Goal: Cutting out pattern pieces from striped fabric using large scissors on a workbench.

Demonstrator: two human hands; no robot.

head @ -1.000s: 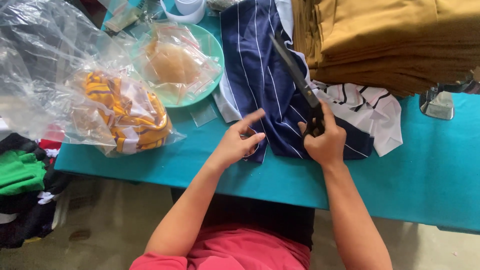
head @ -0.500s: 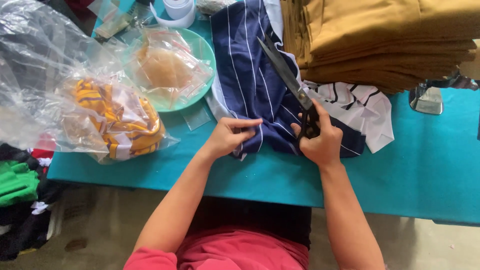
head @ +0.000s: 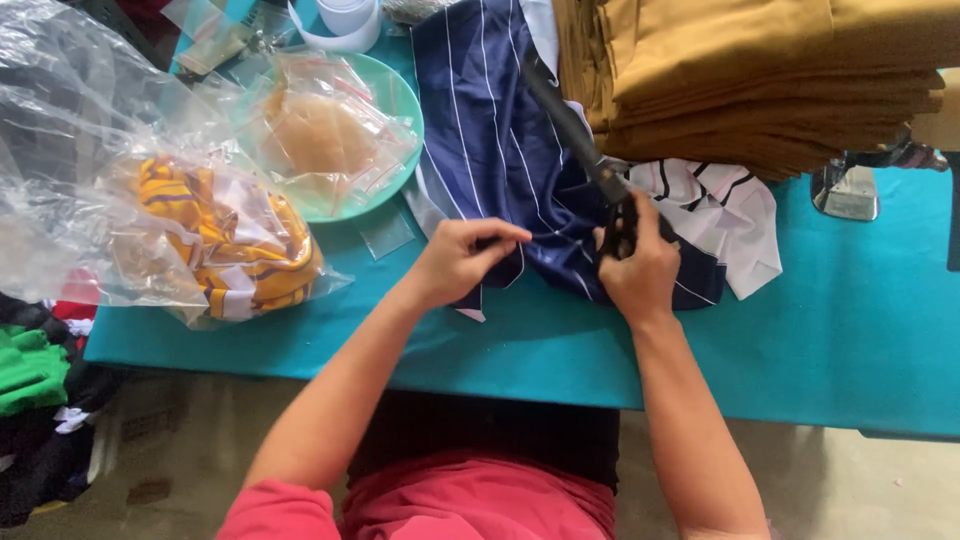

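Navy garment with thin white stripes lies crumpled on the teal table, beside the tan fabric stack. Your left hand pinches its hem, fingers pressed together; your right hand is fisted around black scissors.

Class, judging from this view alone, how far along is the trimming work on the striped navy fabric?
Done: folded mustard cloth sits stacked on the teal table. In hand: the left hand pinches the navy striped fabric while the right hand grips black scissors. Left: yellow striped pieces in a clear bag lie unopened.
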